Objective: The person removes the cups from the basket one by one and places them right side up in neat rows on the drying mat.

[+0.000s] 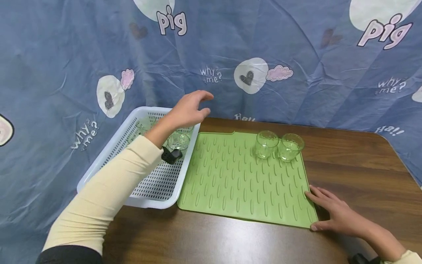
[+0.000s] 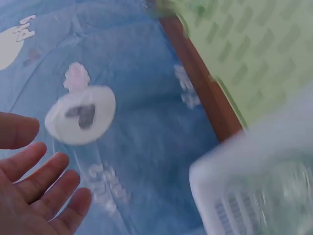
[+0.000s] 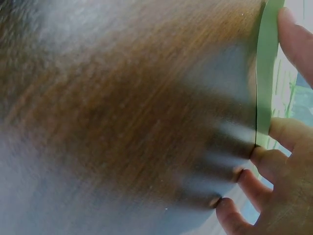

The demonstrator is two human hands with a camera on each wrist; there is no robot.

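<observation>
1. The cream sleeve [image 1: 108,187] and left forearm cover part of the pale blue-white plastic basket [image 1: 86,179], so the clear glass cups [image 1: 178,141] inside it are partly hidden and I cannot count them.
2. The left wrist view blurs the basket and cuts it off at the frame edge; the cups there seem to be only greenish smears.
3. The left hand [image 1: 189,110] hangs above the basket's far right corner, thumb and gently bent fingers well parted, with nothing in its hold.
4. The right hand [image 1: 339,214] lies spread and ungripping, touching the right edge of the flat green rectangular mat [image 1: 230,190].
5. The mat looks rubbery, patterned with slender raised ovals; the basket is perforated; the surface [image 1: 359,161] is brown wood grain; wrinkled blue printed cloth [image 1: 280,33] hangs behind.
6. A clear, rounded glass tumbler [image 1: 266,145] and a matching tumbler [image 1: 290,147] stand upright, mouths up, near the mat's far right corner.
7. The mat's long axis runs left to right; the basket's runs near to far, leaning rightward.
</observation>
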